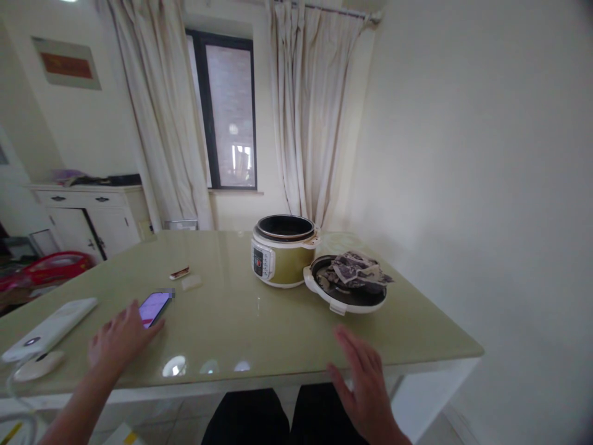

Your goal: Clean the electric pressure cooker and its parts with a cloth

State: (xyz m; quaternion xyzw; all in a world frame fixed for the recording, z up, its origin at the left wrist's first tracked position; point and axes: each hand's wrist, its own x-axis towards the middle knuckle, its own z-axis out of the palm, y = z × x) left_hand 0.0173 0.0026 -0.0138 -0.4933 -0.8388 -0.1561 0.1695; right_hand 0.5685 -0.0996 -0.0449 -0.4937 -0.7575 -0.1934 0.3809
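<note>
My left hand (121,341) is low over the table beside a phone (154,308) with a lit screen. Its fingers are spread, with the thumb along one edge of the phone and the fingers by the other; whether it touches the phone is hard to tell. My right hand (362,378) hovers at the table's front edge, fingers apart, holding nothing. Ahead of it lies an upturned cooker lid (343,306) with a crumpled patterned cloth (357,269) on it. Behind the lid stands an electric pressure cooker (293,262), uncovered, its dark inner pot (286,226) showing.
A small brown-and-white object (180,273) and a pale flat piece (191,282) lie beyond the phone. A white oblong device (53,329) and a rounded white object (39,366) with a cable are at left. The glossy table (231,334) ends near a wall at right.
</note>
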